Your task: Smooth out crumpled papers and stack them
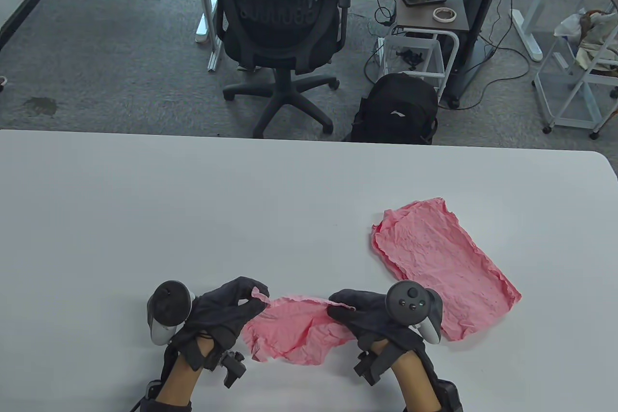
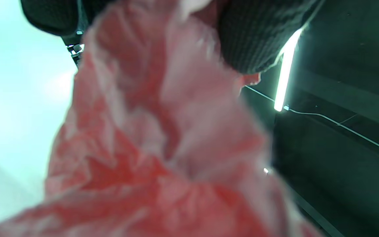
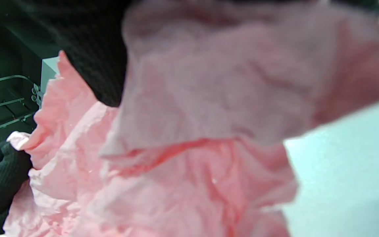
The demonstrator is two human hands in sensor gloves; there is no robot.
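A crumpled pink paper (image 1: 297,330) hangs stretched between my two hands, just above the white table (image 1: 193,219) near its front edge. My left hand (image 1: 241,305) pinches its upper left corner. My right hand (image 1: 345,310) pinches its upper right edge. The paper fills the left wrist view (image 2: 150,148) and the right wrist view (image 3: 189,138), blurred and close. A second pink paper (image 1: 442,264), flattened but wrinkled, lies on the table to the right, next to my right hand.
Beyond the table's far edge stand a black office chair (image 1: 282,21), a black backpack (image 1: 396,110) and a small side stand (image 1: 427,6) on the carpet.
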